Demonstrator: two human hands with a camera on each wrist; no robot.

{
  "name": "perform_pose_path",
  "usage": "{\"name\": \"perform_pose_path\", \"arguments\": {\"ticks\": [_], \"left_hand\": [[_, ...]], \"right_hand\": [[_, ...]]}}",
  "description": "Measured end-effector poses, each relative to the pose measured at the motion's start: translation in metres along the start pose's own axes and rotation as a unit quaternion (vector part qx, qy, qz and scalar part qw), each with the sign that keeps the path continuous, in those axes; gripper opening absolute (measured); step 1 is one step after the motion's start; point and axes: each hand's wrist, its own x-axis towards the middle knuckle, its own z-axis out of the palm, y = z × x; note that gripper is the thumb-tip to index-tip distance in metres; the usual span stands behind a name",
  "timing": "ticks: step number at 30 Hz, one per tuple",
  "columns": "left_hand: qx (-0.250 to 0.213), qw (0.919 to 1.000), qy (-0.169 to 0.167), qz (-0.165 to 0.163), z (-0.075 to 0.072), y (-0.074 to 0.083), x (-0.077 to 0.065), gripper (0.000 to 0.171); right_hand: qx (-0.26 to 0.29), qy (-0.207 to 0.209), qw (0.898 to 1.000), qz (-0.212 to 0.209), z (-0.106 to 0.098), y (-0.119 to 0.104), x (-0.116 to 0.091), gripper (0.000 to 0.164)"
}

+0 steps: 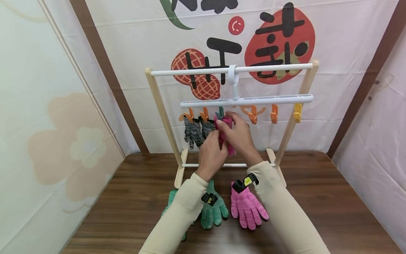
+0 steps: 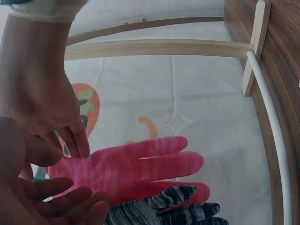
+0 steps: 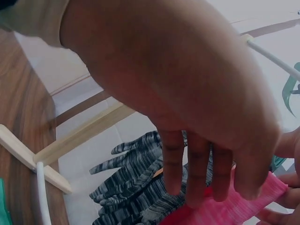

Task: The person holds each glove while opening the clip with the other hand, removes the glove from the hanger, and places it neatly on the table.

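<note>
A pink glove (image 1: 231, 148) hangs from a green clothespin (image 1: 220, 113) under the white hanger bar (image 1: 247, 101). My right hand (image 1: 239, 135) pinches its cuff close to the clothespin; in the right wrist view the back of that hand (image 3: 187, 79) hides the thumb. Lower and to the left, my left hand (image 1: 213, 151) is at the glove, thumb and fingers apart by the cuff in the left wrist view. Two black-and-grey gloves (image 1: 192, 132) hang from orange clothespins (image 1: 204, 113) just left of it.
Further right on the hanger are more orange clothespins (image 1: 274, 113) and a yellow one (image 1: 297, 113). A wooden stand (image 1: 163, 114) holds the hanger. Below my forearms lie a second pink glove (image 1: 248, 208) and green gloves (image 1: 214, 210) on the brown table (image 1: 127, 197).
</note>
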Motion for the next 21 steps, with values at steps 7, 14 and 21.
{"name": "perform_pose_path", "arguments": {"ticks": [7,14,21], "left_hand": [[0.006,1.0000,-0.005,-0.002,-0.001,0.003,0.000,0.021],[0.008,0.9998,-0.013,-0.008,0.003,0.002,0.000,0.019],[0.004,0.9999,-0.004,-0.013,0.003,0.000,0.002,0.021]], "right_hand": [[0.025,0.005,1.000,-0.012,0.005,-0.001,0.007,0.053],[0.019,0.021,0.999,-0.042,0.007,-0.003,0.015,0.044],[0.010,0.021,0.998,-0.056,0.006,-0.007,0.016,0.037]]}}
